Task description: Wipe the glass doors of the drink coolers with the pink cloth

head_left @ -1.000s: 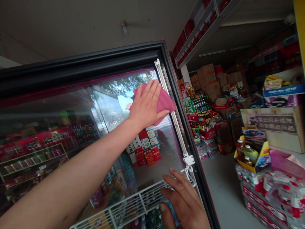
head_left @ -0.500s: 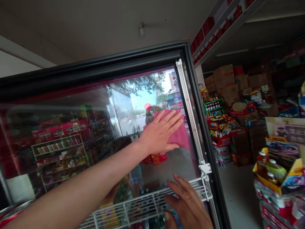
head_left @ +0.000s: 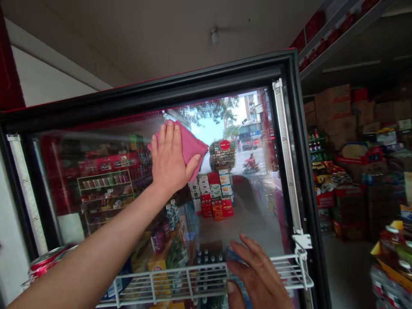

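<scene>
My left hand [head_left: 168, 161] presses a pink cloth [head_left: 190, 145] flat against the glass door [head_left: 254, 206] of a black-framed drinks cooler [head_left: 199, 86]. The fingers point up and the thumb hooks round the cloth's lower edge. Hand and cloth sit in the upper middle of the pane. My right hand [head_left: 257, 278] lies lower on the same glass, fingers spread and empty, in front of the white wire shelf [head_left: 180, 281] inside. Bottles stand behind that shelf. The glass mirrors the street and shop shelves.
To the right of the cooler is a shop aisle with stacked cartons [head_left: 334, 103], shelves of goods [head_left: 328, 189] and bottled drinks [head_left: 391, 251] at the lower right. Red cans [head_left: 45, 261] show at the lower left. A high shelf [head_left: 341, 34] runs overhead.
My left hand has slid the pink cloth down and then leftwards from the door's right edge to the upper middle of the glass. My right hand stays on the lower glass.
</scene>
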`<state>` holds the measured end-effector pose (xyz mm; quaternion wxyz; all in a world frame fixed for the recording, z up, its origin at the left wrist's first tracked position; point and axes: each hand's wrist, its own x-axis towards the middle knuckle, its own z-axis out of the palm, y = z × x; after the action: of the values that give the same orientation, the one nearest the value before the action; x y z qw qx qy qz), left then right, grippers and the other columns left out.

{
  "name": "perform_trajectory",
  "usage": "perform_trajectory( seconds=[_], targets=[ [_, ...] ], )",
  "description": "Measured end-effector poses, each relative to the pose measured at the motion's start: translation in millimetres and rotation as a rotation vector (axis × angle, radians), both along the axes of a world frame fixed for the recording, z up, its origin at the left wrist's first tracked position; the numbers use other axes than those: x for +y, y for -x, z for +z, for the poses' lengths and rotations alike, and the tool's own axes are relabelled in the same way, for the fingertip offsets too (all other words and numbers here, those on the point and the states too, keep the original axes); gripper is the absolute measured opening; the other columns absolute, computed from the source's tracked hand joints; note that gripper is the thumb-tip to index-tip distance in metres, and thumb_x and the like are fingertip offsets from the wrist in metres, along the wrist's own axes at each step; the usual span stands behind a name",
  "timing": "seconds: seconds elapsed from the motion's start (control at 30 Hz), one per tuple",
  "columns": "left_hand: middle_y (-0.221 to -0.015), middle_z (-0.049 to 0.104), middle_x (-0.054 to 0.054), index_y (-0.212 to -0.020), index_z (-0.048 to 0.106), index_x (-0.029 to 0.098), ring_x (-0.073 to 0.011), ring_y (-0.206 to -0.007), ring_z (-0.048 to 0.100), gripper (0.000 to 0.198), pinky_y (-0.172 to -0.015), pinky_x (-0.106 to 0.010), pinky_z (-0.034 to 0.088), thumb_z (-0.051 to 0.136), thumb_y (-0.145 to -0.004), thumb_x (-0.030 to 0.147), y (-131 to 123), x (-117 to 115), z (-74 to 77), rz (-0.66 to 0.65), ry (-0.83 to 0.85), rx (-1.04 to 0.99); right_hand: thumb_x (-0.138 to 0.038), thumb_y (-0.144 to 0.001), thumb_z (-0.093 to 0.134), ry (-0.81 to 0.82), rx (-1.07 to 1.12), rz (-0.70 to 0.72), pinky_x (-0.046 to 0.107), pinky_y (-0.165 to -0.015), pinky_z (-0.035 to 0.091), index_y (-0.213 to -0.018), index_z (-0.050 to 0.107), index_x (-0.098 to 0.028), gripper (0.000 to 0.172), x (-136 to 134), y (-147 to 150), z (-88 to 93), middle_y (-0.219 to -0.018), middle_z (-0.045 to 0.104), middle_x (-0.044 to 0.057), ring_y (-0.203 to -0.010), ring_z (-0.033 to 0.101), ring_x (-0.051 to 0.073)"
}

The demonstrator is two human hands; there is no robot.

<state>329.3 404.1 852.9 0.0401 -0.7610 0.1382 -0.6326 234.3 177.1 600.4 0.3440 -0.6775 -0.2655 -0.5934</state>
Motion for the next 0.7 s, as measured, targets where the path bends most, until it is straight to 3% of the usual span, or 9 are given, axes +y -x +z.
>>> perform_trajectory(
  seconds=[0.17, 0.23, 0.3, 0.4, 0.53, 0.7],
  targets=[
    [-0.187, 0.012, -0.027, -0.176, 0.017, 0.003, -0.0402, -0.177, 0.008, 0.118, -0.143, -0.064, 0.000, 0.040, -0.098, 0.088, 1.3, -50.0, -11.8, -0.098, -0.191, 0.077, -0.016, -0.099, 0.065, 0.035, -0.030, 0.045, 0.052, -0.117, 0.065, -0.114, 0.077, -0.025, 0.021, 37.0, 13.8, 14.5, -0.131, 0.083, 0.008, -0.141, 0.072, 0.030],
    [-0.188, 0.012, -0.024, -0.177, 0.013, 0.004, -0.0370, -0.178, 0.007, 0.116, -0.144, -0.062, 0.000, 0.036, -0.100, 0.087, 2.1, -57.5, -15.8, -0.127, -0.187, 0.058, -0.014, -0.098, 0.065, 0.060, -0.040, 0.062, 0.053, -0.119, 0.064, -0.114, 0.076, -0.024, 0.022, 55.8, 16.6, 17.4, -0.130, 0.083, 0.008, -0.142, 0.071, 0.030],
    [-0.188, 0.014, -0.022, -0.177, 0.011, 0.005, -0.0339, -0.178, 0.008, 0.108, -0.145, -0.058, 0.001, 0.037, -0.104, 0.079, 2.7, -50.0, -15.9, -0.122, -0.224, 0.032, -0.012, -0.096, 0.065, 0.087, -0.051, 0.073, 0.053, -0.120, 0.063, -0.113, 0.075, -0.024, 0.023, 73.0, 17.7, 20.0, -0.131, 0.083, 0.009, -0.143, 0.070, 0.030],
    [-0.188, 0.017, -0.021, -0.177, 0.012, 0.005, -0.0331, -0.178, 0.011, 0.104, -0.145, -0.056, 0.003, 0.045, -0.105, 0.072, 4.2, -16.1, -9.2, -0.100, -0.298, 0.018, -0.012, -0.095, 0.065, 0.117, -0.064, 0.085, 0.053, -0.119, 0.063, -0.114, 0.074, -0.024, 0.024, 93.4, 17.4, 24.8, -0.133, 0.082, 0.009, -0.144, 0.070, 0.030],
    [-0.187, 0.018, -0.023, -0.177, 0.016, 0.004, -0.0363, -0.177, 0.013, 0.108, -0.144, -0.058, 0.005, 0.052, -0.102, 0.073, 7.7, 46.4, 0.6, -0.068, -0.282, 0.029, -0.018, -0.097, 0.065, 0.126, -0.065, 0.095, 0.054, -0.118, 0.063, -0.119, 0.074, -0.024, 0.025, 116.1, 17.8, 30.8, -0.135, 0.081, 0.009, -0.146, 0.068, 0.031],
    [-0.188, 0.015, -0.024, -0.177, 0.013, 0.005, -0.0382, -0.177, 0.012, 0.111, -0.144, -0.059, 0.007, 0.052, -0.101, 0.076, 17.1, 120.0, -2.2, -0.025, -0.206, 0.029, -0.019, -0.098, 0.064, 0.129, -0.071, 0.098, 0.054, -0.120, 0.062, -0.120, 0.073, -0.024, 0.025, 137.7, 20.0, 33.6, -0.137, 0.080, 0.009, -0.148, 0.067, 0.029]
  ],
)
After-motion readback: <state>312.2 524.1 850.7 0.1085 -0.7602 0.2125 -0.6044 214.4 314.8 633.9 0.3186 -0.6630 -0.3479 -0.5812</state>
